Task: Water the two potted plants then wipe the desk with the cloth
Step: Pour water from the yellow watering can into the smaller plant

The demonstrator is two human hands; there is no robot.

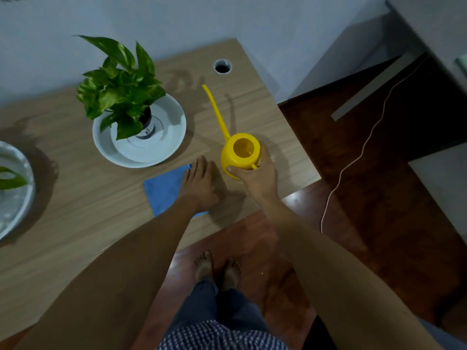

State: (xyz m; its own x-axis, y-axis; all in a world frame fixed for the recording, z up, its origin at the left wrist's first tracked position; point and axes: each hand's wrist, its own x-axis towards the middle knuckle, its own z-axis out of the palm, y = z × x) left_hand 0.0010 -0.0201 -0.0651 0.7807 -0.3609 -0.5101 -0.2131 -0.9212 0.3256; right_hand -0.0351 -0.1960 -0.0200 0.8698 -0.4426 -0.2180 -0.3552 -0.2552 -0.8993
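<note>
A yellow watering can [239, 150] with a long thin spout stands on the wooden desk [75, 198] near its right edge. My right hand [255, 173] is wrapped around its body and handle from the near side. A blue cloth [164, 190] lies flat on the desk, and my left hand [199, 183] rests palm-down on its right part, fingers together. A leafy green plant [118, 87] stands in a white round pot [141, 137] at the middle back. A second white pot [12, 193] with a leaf shows at the left edge, cut off by the frame.
A round cable hole [222, 66] sits in the desk near the back wall. To the right of the desk lie a dark wooden floor [379, 198] and a thin white cable [353, 157]. My bare feet [217, 269] stand below the desk's front edge.
</note>
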